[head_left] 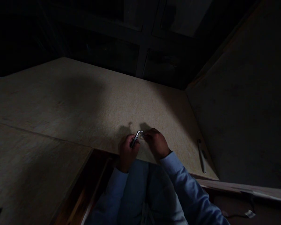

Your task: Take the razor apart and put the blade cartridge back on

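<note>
Near the front edge of the worktop, my left hand (128, 150) is closed round the dark handle of a small tool with a bent, shiny metal shaft (138, 133). The shaft points up and hooks over to the right. My right hand (158, 142) is close beside it, its fingers pinched together at the tip of the shaft. Something small and metallic shows at those fingertips, too dim and small to name. Whether it touches the shaft I cannot tell.
Dim light falls on the pale, mottled worktop (121, 100). A long, thin, pale object (202, 157) lies at its right end, a dark piece beside it. A dark panel (248, 109) rises on the right. An open gap (96, 168) is at lower left.
</note>
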Available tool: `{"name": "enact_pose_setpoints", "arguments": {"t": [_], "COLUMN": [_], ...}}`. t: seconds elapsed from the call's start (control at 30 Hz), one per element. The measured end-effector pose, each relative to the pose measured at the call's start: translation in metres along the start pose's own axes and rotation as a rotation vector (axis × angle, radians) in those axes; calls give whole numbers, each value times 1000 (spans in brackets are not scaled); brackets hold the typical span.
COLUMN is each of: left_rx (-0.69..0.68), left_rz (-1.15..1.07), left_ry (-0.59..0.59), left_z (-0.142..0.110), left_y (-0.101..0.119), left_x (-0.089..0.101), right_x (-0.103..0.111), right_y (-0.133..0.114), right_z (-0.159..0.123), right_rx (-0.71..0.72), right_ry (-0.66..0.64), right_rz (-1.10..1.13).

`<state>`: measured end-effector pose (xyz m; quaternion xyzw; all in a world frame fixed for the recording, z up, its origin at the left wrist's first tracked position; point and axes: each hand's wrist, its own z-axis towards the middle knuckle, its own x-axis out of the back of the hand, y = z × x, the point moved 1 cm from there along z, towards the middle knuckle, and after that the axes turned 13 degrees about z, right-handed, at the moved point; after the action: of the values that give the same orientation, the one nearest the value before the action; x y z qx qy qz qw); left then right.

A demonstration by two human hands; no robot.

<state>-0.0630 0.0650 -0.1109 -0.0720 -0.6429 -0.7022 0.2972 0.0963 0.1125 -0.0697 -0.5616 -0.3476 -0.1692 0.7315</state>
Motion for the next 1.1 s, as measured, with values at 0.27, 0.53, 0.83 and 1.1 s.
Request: {"name": "enact_pose_setpoints", "arguments": {"t": [0.27, 0.53, 0.83, 1.1], "left_rx": [68, 328, 410, 409], "left_rz": [-188, -859, -1094, -1184], "left_ry": [-48, -397, -622, -567], "left_z": [1, -15, -31, -32], "left_y": [4, 42, 71, 65], "left_x": [7, -10, -66, -88], "right_x": [15, 33, 38, 38], "right_y": [9, 0, 12, 25], "right_z": [-21, -57, -77, -78], "right_rx": [-123, -239, -134, -198], "right_ry": [237, 333, 463, 441], "right_rz": [656, 935, 797, 833]}}
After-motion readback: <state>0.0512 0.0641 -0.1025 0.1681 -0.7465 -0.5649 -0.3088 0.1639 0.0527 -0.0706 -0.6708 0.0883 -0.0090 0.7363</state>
